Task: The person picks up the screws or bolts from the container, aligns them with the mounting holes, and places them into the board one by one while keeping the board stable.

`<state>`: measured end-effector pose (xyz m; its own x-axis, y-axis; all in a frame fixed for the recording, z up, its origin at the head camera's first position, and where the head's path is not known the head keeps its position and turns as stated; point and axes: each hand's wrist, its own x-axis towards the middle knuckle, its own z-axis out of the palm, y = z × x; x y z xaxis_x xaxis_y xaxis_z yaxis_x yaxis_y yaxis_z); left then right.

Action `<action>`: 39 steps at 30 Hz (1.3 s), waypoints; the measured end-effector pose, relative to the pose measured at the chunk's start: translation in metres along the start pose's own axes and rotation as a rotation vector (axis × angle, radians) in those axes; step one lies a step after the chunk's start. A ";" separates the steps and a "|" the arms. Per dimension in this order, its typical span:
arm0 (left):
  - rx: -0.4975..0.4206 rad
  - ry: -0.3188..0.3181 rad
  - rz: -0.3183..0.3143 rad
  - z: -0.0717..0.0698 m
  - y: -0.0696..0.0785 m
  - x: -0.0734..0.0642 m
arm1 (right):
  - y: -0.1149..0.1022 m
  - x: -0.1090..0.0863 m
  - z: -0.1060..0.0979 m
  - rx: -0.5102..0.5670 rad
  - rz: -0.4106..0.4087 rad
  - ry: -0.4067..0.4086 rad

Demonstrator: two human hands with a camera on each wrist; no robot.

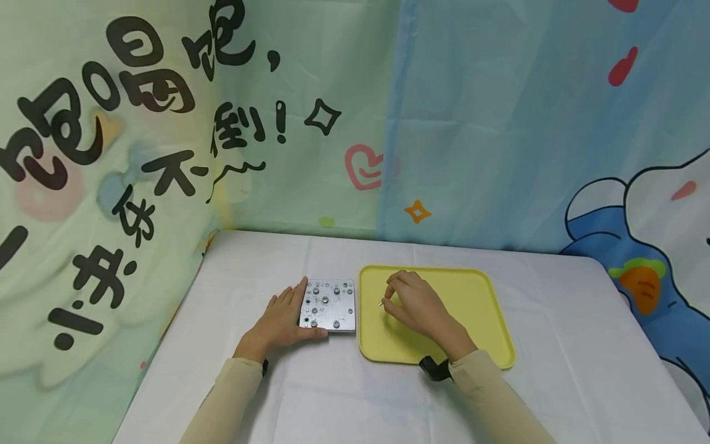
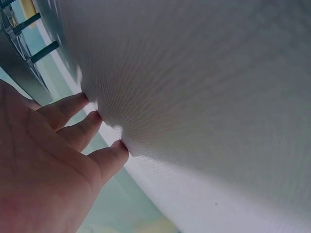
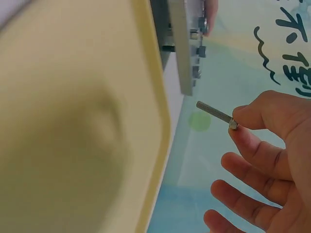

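A square metal plate (image 1: 327, 305) with several bolt heads on its top lies on the white table. Bolt shanks (image 2: 43, 51) stick out beneath it in the left wrist view. My left hand (image 1: 285, 319) rests against its left side, thumb along the front edge and index finger at the back left corner; the other fingertips (image 2: 121, 148) press on the cloth. Above the yellow tray, my right hand (image 1: 416, 305) pinches a small threaded bolt (image 3: 214, 112) by its head between thumb and index finger. Its other fingers are spread loosely, and the shank points toward the plate.
The shallow yellow tray (image 1: 471, 333) stands just right of the plate, with a raised rim. White cloth (image 1: 344, 394) covers the table. Printed curtains (image 1: 310, 185) hang behind and to the left of it.
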<state>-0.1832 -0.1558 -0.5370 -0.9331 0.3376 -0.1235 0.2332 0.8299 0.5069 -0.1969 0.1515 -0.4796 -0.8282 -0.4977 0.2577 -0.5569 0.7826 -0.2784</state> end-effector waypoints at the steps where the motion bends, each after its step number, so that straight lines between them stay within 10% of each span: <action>1: 0.001 0.000 -0.001 0.000 0.000 0.000 | -0.002 0.004 0.000 0.005 0.001 -0.005; 20: 0.027 0.000 -0.001 -0.001 -0.003 0.001 | -0.038 0.082 0.019 0.029 -0.036 -0.124; 39: 0.027 -0.003 0.004 0.000 -0.006 0.002 | -0.043 0.105 0.049 0.013 0.014 -0.215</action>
<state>-0.1869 -0.1601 -0.5404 -0.9314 0.3423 -0.1237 0.2445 0.8402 0.4841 -0.2632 0.0468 -0.4861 -0.8296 -0.5561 0.0509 -0.5448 0.7859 -0.2925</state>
